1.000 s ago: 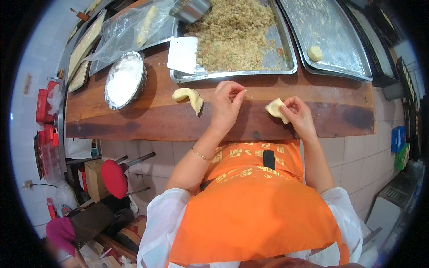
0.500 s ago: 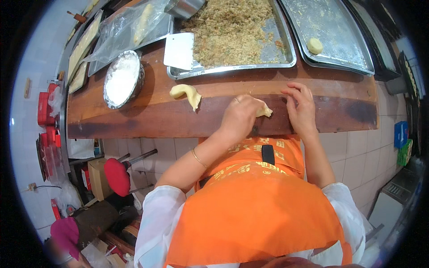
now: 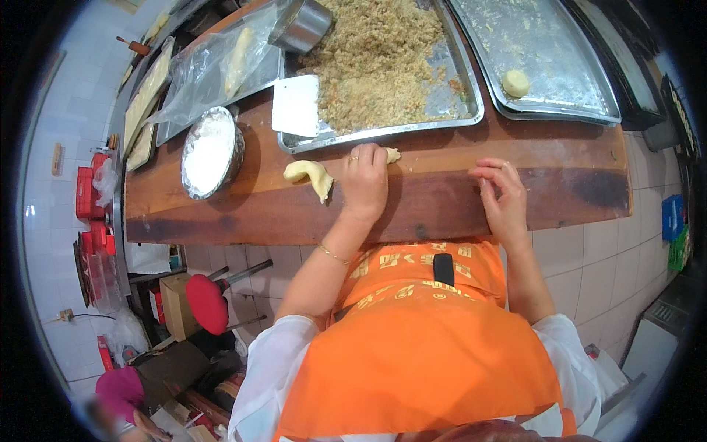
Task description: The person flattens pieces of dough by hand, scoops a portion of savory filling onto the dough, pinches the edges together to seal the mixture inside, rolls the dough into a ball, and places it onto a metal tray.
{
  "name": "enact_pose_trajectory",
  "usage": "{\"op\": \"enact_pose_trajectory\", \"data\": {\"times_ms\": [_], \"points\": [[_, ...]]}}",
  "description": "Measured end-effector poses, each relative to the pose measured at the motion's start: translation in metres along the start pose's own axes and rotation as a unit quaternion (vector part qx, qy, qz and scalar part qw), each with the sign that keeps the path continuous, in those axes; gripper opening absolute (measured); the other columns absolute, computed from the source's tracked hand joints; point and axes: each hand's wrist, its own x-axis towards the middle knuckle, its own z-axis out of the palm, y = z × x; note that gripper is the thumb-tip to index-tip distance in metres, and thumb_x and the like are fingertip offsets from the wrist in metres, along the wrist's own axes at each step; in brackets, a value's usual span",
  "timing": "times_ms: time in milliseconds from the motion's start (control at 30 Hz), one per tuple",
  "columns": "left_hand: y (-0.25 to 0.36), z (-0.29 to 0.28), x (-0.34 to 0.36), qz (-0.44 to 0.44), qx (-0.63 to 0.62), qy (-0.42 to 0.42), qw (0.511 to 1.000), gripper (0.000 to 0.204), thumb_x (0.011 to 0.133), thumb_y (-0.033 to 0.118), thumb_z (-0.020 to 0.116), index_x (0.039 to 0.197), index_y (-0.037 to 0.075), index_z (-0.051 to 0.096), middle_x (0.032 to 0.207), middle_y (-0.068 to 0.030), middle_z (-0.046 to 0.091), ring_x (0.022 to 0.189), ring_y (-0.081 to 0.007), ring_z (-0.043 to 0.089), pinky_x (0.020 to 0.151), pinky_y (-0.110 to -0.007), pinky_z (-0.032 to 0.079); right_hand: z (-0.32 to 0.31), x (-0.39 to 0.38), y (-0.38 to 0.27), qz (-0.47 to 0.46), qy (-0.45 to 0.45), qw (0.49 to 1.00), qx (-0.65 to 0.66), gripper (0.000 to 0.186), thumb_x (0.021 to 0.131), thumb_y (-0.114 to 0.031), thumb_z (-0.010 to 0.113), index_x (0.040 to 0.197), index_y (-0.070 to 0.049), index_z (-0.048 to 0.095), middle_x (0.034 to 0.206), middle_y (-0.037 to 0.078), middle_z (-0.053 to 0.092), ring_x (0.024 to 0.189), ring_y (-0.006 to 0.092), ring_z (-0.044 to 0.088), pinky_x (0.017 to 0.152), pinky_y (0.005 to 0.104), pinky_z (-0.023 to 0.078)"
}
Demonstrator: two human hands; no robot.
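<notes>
My left hand [image 3: 366, 183] is closed around a piece of pale yellow dough [image 3: 393, 155], whose end sticks out to the right of the fingers; the rest is hidden in the hand. It is over the wooden table, just in front of the tray of filling. To its left lies a curved strip of the same dough [image 3: 310, 179]. My right hand [image 3: 504, 195] hovers near the table's front edge, its fingers loosely bent and the thumb slightly apart, with nothing visible in it.
Crumbly brown filling [image 3: 383, 66] fills a metal tray [image 3: 383, 136], with a white scraper [image 3: 295, 106] and metal container [image 3: 302, 26]. A flour bowl [image 3: 211, 153] stands left. Another tray [image 3: 545, 66] holds a dough round [image 3: 515, 83]. A red-seated stool [image 3: 207, 303] and another person [image 3: 120, 390] are lower left.
My left hand has moved left and farther away with the dough, nearer the filling tray. My right hand stays near its place, its fingers drawn closer to the thumb. The view has shifted slightly.
</notes>
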Motion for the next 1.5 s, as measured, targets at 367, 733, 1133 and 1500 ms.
{"op": "enact_pose_trajectory", "data": {"times_ms": [367,733,1133,1500], "points": [[0.055,0.019,-0.007,0.063,-0.044,-0.076,0.994,0.013,0.082,0.006,0.063,0.095,0.007,0.064,0.086,-0.0072,0.059,0.088,-0.0261,0.061,0.073,-0.037,0.052,-0.016,-0.007,0.006,0.026,0.002,0.999,0.026,0.018,0.083,0.006,0.059,0.095,-0.004,0.069,0.103,0.011,0.066,0.098,0.0287,0.062,0.083,0.0354,0.05],[0.005,-0.05,0.011,-0.225,-0.368,-0.424,0.796,0.018,0.087,0.002,0.064,0.104,-0.002,0.064,0.098,-0.0173,0.068,0.088,-0.0296,0.067,0.077,-0.035,0.053,-0.008,-0.02,0.007,0.039,-0.016,0.998,0.056,0.018,0.084,0.007,0.058,0.094,-0.003,0.069,0.104,0.011,0.067,0.099,0.0269,0.063,0.083,0.0341,0.05],[0.033,0.015,0.002,0.166,-0.031,-0.174,0.97,0.057,0.083,0.005,0.053,0.139,0.005,0.047,0.146,-0.0104,0.046,0.14,-0.0261,0.039,0.116,-0.046,0.025,-0.011,-0.011,0.002,0.035,-0.021,0.998,0.056,0.018,0.086,0.006,0.058,0.096,-0.002,0.07,0.105,0.012,0.067,0.1,0.0263,0.063,0.086,0.034,0.05],[0.056,0.009,0.004,0.143,-0.072,-0.214,0.964,0.065,0.088,0.03,0.066,0.142,0.003,0.043,0.149,-0.0156,0.041,0.142,-0.0295,0.034,0.116,-0.048,0.024,-0.017,-0.008,-0.006,0.011,0.006,0.997,0.078,0.021,0.086,0.008,0.056,0.099,-0.001,0.069,0.102,0.012,0.067,0.096,0.0234,0.065,0.084,0.031,0.05]]}}
